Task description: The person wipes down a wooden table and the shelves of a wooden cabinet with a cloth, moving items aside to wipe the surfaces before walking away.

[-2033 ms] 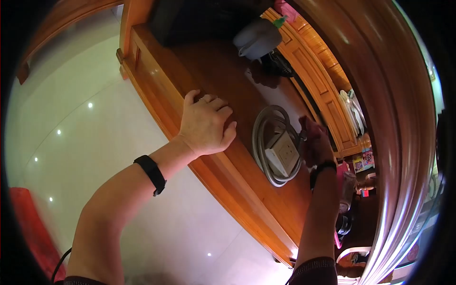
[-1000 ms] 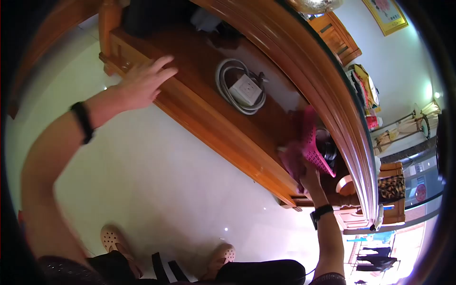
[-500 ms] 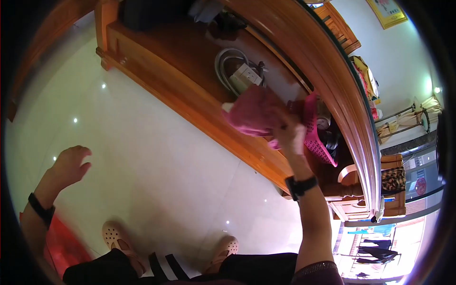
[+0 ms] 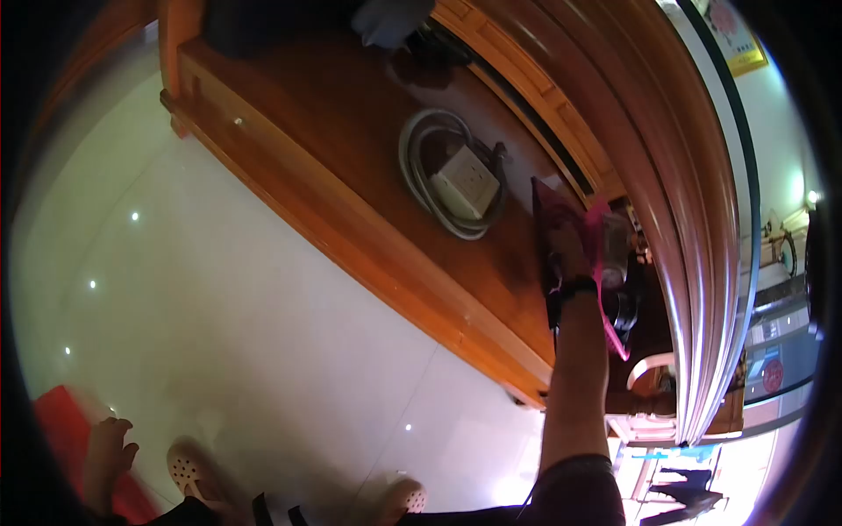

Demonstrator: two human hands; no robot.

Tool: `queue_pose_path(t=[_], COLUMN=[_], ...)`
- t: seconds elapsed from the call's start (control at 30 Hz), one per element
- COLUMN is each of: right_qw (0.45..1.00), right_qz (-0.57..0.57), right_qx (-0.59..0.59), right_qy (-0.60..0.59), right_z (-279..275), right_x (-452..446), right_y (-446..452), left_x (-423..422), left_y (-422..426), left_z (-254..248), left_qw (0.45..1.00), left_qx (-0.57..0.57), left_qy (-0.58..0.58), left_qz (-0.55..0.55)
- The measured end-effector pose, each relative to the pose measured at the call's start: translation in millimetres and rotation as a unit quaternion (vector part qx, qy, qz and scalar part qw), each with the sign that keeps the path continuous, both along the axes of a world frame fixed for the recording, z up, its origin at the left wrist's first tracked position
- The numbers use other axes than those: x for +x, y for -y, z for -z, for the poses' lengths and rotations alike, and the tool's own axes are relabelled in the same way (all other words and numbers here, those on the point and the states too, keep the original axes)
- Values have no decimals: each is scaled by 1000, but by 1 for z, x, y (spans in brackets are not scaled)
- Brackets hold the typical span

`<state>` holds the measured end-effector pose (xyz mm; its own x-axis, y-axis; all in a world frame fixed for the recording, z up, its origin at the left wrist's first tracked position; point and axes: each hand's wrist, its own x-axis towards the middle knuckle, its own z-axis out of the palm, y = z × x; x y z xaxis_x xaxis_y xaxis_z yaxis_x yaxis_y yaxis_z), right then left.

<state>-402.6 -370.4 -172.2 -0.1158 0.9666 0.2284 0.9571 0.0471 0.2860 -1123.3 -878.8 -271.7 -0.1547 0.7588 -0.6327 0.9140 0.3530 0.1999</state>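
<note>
My right hand (image 4: 570, 250) reaches deep into the shelf of a wooden cabinet, beside a pink perforated plastic basket (image 4: 600, 263). Its fingers lie in shadow, so their grip is hidden. A dark pinkish piece (image 4: 550, 200) shows just past that hand; I cannot make out whether it is cloth. Down at the lower left, my left hand (image 4: 110, 443) holds nothing, its thumb and fingers apart, over a red bag-like thing (image 4: 66, 425). On the shelf, a white socket block (image 4: 467, 182) sits on its coiled grey cable (image 4: 412, 153).
The thick wooden cabinet top (image 4: 667, 175) overhangs the shelf on the right. A jar-like object (image 4: 616, 263) stands beyond the basket. A grey object (image 4: 386, 22) lies farther along the shelf. My tan clogs (image 4: 186, 469) stand on the pale tiled floor (image 4: 263, 351).
My right hand has gone deeper into the shelf, and the pink cloth it held no longer shows over the shelf front. My left hand has dropped lower. The view has shifted closer to the cabinet.
</note>
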Motion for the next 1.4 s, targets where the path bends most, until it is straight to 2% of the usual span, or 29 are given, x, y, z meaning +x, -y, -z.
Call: queue_pose_path(t=[0.17,0.2,0.33,0.4,0.47,0.53,0.6,0.63,0.7,0.73,0.8,0.83,0.9,0.93,1.0,1.03,1.07,1.13,1.2,1.27,1.33,1.4], right_qw=[992,989,966,948,912,879,844,827,711,707,632,630,659,678,835,912,932,927,949,949,917,920], right_qz=[-63,-90,-193,-161,-108,84,102,44,-15,-26,-75,-85,-129,-166,-262,-278,-218,-366,-307,-308,-344,-349], right_qx=[-19,-23,-46,-112,-176,-223,-226,-205,-140,-153,-77,-86,-21,-40,18,-17,-129,-63,63,-44,-159,-131], right_qy=[-105,-114,-166,-250,-356,-413,-476,-521,-689,-690,-767,-767,-740,-715,-484,-300,-259,-46,30,-54,-125,-123], right_z=[-20,-23,-31,-31,-33,-66,-73,-68,-75,-80,-91,-97,-110,-107,-95,-99,-81,-14,8,0,-8,-2], right_x=[-23,-28,-44,-45,-44,-71,-64,-61,-93,-111,-145,-166,-220,-234,-281,-317,-336,-363,-417,-457,-498,-522], right_y=[-9,1,73,121,167,211,231,240,255,252,250,246,224,205,173,169,151,110,93,47,5,-16], left_x=[1,1,6,19,32,42,45,44,39,37,34,35,27,26,22,18,14,6,-4,-14,-21,-20], left_y=[5,6,-17,-39,-55,-64,-68,-68,-66,-66,-74,-78,-91,-97,-110,-114,-118,-121,-121,-121,-125,-127], left_z=[-7,-7,-10,-8,-5,-7,-11,-13,-18,-21,-25,-24,-25,-25,-26,-24,-22,-17,-10,-2,5,10], left_qw=[997,993,993,993,988,983,977,979,980,982,985,986,973,975,974,975,974,974,972,979,983,984], left_qx=[81,120,114,106,138,164,180,182,164,161,144,146,202,200,201,200,203,202,201,170,148,145], left_qy=[-6,-12,-16,-6,10,24,36,31,34,27,21,17,21,22,49,51,59,68,85,82,74,69], left_qz=[-8,2,39,54,74,85,111,87,106,90,94,81,107,97,89,81,87,83,82,74,74,73])
